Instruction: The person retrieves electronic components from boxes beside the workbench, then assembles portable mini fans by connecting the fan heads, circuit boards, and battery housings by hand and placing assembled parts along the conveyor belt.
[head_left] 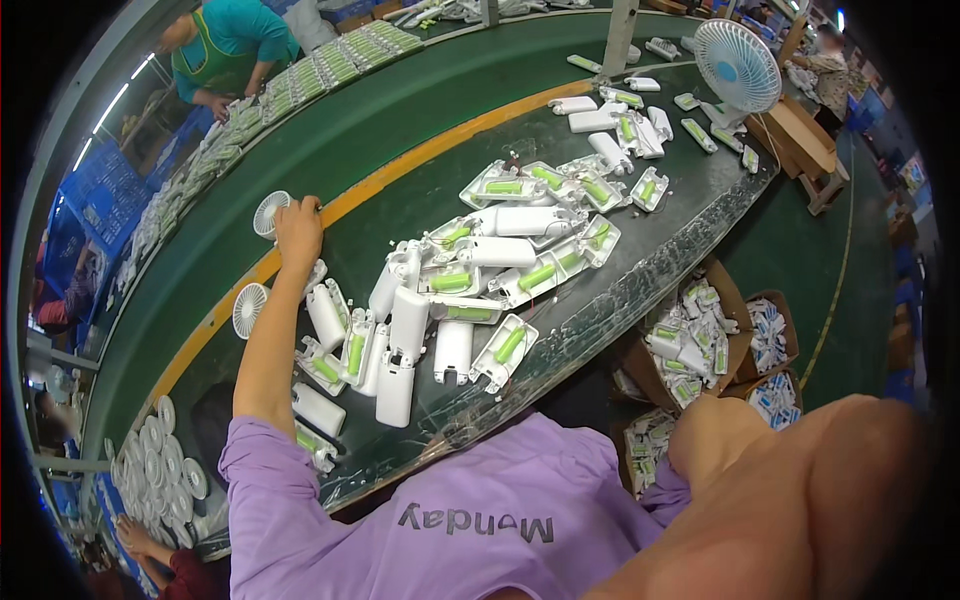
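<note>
My left hand (298,235) reaches across the table to the yellow strip, its fingers closed at the edge of a small white round fan (269,215). The hand covers the part of the fan beside the grille. Left of my forearm is a second small white fan (250,310), partly behind the arm. Right of my forearm lies a loose pile of white plastic casings (408,320), some showing green cylindrical cells (508,347) and thin wires. My right arm (800,490) is bent up close at the lower right; its hand is out of the picture.
A larger white fan (737,66) stands at the table's far right end. Cardboard boxes (738,310) of parts sit below the right edge. White round grilles (160,455) are heaped at left. Across the green belt (400,120), a person (235,45) works beside rows of casings.
</note>
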